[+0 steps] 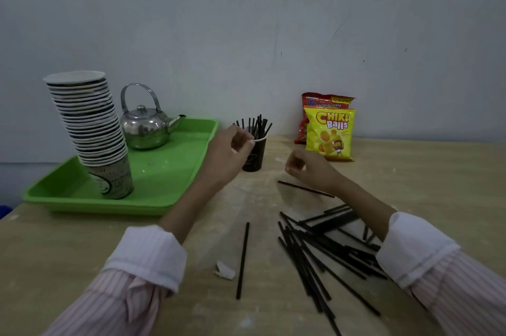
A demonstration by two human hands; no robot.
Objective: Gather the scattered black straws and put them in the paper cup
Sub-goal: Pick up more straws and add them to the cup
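Head view, looking forward and down across the wooden bench [82,267]: your left hand [232,152] pinches the white rim of the dark paper cup [254,156], which stands toward the far edge just right of the green tray [164,187]; your right hand [306,168] hovers loosely curled just right of the cup, and no straw shows in it. One cup is in use, with roughly a dozen black straws already standing in it [256,124], too bunched for an exact count. The main pile of straws [323,248] lies toward the near right edge, below and partly under your right forearm, overlapping too densely to count, perhaps two dozen or more; most of its long axes run diagonally from far left to near right. Two straws lie apart from it: one [305,189] just below your right hand, nearly crosswise, and one [243,260] nearer the middle, running almost straight toward you, with one crumpled paper scrap [224,271] just beside it. Your right hand is nearer every loose straw, so it is probably best placed for the next pickup. Also present: one stack of cups [90,127], one kettle [145,127], two snack bags [330,130].
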